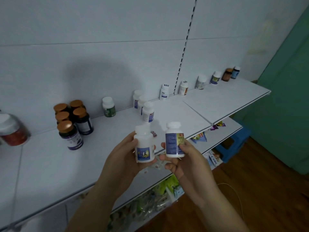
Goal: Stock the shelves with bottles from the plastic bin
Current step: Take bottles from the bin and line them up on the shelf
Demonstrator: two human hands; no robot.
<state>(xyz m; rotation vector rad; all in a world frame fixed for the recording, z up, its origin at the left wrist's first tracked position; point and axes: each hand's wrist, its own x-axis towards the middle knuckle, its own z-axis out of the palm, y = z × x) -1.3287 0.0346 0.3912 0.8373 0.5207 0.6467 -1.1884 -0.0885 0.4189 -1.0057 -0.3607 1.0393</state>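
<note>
Gripping blue-label bottle (144, 145) upright in left hand (123, 158), yellow-label bottle (174, 142) upright in right hand (187, 159), side by side near shelf (50, 164) front edge. Behind on shelf: 3 white bottles (148, 112) in line, 5 brown-cap bottles (71, 121) at left.

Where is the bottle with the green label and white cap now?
In the head view, the green-label bottle stands on the upper shelf near the back panel, left of centre, between the copper-capped bottles and the three white bottles.
</note>
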